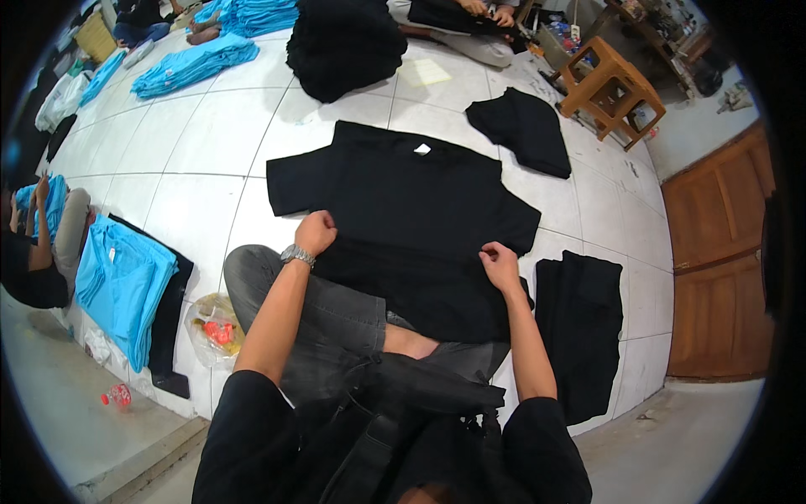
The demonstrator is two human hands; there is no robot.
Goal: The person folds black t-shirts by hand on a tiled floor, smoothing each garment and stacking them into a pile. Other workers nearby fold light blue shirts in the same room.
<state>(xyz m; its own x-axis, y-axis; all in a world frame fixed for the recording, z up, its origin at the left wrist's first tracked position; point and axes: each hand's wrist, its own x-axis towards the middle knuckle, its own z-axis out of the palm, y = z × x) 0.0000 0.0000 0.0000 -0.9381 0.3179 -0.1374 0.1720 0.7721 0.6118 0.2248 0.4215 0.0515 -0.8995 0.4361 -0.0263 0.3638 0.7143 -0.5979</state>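
A black T-shirt (411,197) lies spread on the tiled floor in front of me, its neck with a small white label (422,149) at the far end. The lower part of the shirt reaches back over my crossed legs. My left hand (316,233), below a wrist with a metal watch (298,255), is closed on the shirt's left side, under the sleeve. On the opposite side my right hand (501,266) pinches the cloth near the right edge. The fingertips of both hands are partly hidden.
Folded black garments (579,328) lie to my right, another black garment (525,130) far right. Blue shirts (126,286) and a plastic bag (217,332) are at left. Beyond stand a black pile (346,46) and brown stool (611,88). Other people sit at the far side and left.
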